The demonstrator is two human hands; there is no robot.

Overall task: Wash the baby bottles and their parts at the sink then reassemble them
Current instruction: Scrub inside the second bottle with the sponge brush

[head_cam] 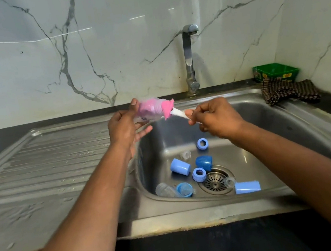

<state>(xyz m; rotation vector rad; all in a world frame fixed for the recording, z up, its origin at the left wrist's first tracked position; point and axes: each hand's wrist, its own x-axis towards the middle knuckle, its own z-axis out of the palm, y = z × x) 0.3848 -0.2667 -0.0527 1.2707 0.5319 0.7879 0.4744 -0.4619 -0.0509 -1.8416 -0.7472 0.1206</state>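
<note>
Steel sink (285, 123) holds two rings, three caps; left hand (123, 128) grips bottle (150, 110), right hand (215, 117) pinches brush handle (179, 112).

Over the steel sink (275, 124), the left hand (123, 130) holds a clear baby bottle (150, 111) on its side, mouth pointing right. A pink sponge brush (167, 107) fills the bottle and bulges out at its mouth; the right hand (215, 117) pinches the brush's white handle (179, 112). In the basin lie two blue rings (202, 143), two pale blue caps (179, 167), a darker blue cap (204, 162), a second clear bottle (165, 190) with a blue collar, and clear teats near the drain (216, 181). The tap (190, 59) stands at the far rim. At far right sit a green box (275, 71) and a striped cloth (289, 91). A ribbed draining board (50, 160) lies to the left.
</note>
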